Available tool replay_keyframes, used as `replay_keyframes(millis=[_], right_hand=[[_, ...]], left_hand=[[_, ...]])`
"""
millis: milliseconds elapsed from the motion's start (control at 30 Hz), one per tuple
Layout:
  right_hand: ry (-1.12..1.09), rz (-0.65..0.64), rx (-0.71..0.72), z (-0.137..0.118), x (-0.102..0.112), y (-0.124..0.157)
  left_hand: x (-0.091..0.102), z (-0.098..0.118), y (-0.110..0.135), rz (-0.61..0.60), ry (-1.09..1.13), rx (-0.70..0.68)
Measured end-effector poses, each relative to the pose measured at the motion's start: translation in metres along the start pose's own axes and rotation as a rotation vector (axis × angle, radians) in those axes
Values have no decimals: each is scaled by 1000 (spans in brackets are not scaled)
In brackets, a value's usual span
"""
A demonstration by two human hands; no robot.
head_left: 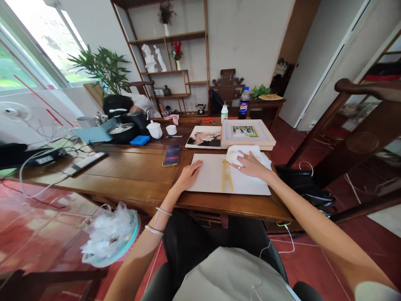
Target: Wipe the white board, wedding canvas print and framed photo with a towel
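A white board (209,173) lies flat near the front edge of the wooden table, with a yellow A-shaped piece (227,177) on it. My left hand (189,174) rests on the board's left edge, its fingers stretched out and holding nothing. Over the board's right half, my right hand (252,165) presses on a bunched white cloth (233,154), with its fingers across the cloth. Part of the cloth is hidden beneath that hand. Just behind the board are a photo print (203,138) and a pale box-like frame (266,133) with a small picture (244,131) in it.
A phone (171,155) lies left of the board. Farther back stand a white teapot (154,129), a black pot (121,133), a white bottle (224,113), a cola bottle (244,104) and orange-handled scissors (208,121). A bag-lined bin (111,238) stands on the floor at left.
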State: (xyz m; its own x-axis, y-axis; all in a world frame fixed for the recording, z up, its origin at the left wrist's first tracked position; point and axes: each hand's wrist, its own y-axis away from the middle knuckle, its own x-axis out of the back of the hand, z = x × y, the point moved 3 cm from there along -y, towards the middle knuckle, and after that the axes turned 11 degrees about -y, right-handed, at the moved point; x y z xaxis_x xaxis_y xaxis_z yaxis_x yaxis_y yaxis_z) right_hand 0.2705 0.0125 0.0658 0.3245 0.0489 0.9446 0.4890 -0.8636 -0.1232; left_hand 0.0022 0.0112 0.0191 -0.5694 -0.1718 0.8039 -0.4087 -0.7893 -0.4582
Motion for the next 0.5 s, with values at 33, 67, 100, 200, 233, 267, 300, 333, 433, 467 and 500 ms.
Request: replay_keyframes(millis=[33,67,100,200,233,267,300,333,433,467,500], right_hand=[[20,20,1,-1,-2,-2],[34,32,9,-5,-3,-2],[42,40,26,-11,-5,0],[33,5,125,-41,-9,18],[24,-14,154,-54,-10,27],[13,-35,176,-66,-11,37],[1,-54,191,-77,-12,47],[-10,-71,201,-87,-12,56],[-27,-112,222,-105,-11,75],[-31,-118,226,-107,-11,77],[-35,-119,227,-106,-11,76]], left_hand=[[0,0,0,2,1,3],[0,0,0,4,0,5],[0,0,0,4,0,5],[0,0,0,7,6,0],[0,1,0,6,8,0],[1,1,1,5,9,2],[1,2,1,4,8,6],[1,3,0,2,7,11],[1,3,0,-7,-2,24],[1,3,0,-8,-3,26],[1,3,0,-7,-4,25]])
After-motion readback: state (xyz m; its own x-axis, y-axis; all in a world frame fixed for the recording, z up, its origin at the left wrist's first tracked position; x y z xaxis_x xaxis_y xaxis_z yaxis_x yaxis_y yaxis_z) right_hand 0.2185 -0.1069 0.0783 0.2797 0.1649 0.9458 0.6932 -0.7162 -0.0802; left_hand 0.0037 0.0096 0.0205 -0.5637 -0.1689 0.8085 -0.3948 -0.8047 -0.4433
